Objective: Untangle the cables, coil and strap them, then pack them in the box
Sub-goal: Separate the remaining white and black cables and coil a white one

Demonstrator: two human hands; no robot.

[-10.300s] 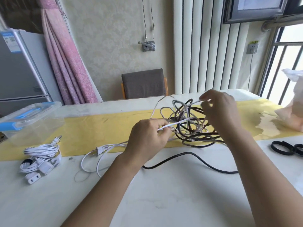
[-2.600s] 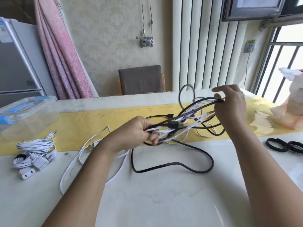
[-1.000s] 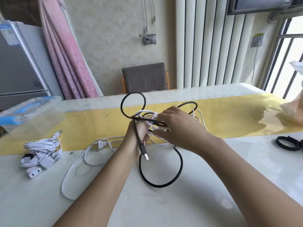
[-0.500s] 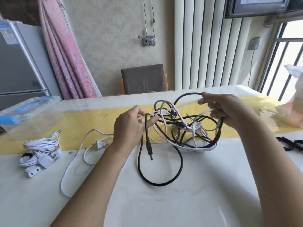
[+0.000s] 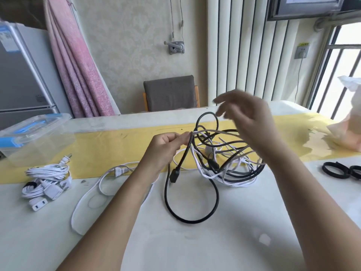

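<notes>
Head view.
- Tangle [image 5: 224,165]: black and white cables, centre of table [image 5: 195,251].
- Left hand [image 5: 166,149]: pinches strands at tangle's left edge.
- Right hand [image 5: 248,122]: above tangle, blurred, fingers loose, seemingly empty.
- Box [image 5: 35,133]: far left.
- Risk: hard pull tightens knot; hanging plug [image 5: 173,176] snags in loop.

Tangle [image 5: 230,165]: black and white cables knotted, centre; left side lifted, pinched by the left hand [image 5: 164,149].
Black loop [image 5: 191,221]: slack, flat in front.
White plug [image 5: 119,171]: free end, lying left.
Coil [image 5: 46,178]: white, bundled — far left.
Straps [image 5: 334,170]: black rings, far right.
Box [image 5: 33,137]: clear, blue latches, behind the coil.
</notes>
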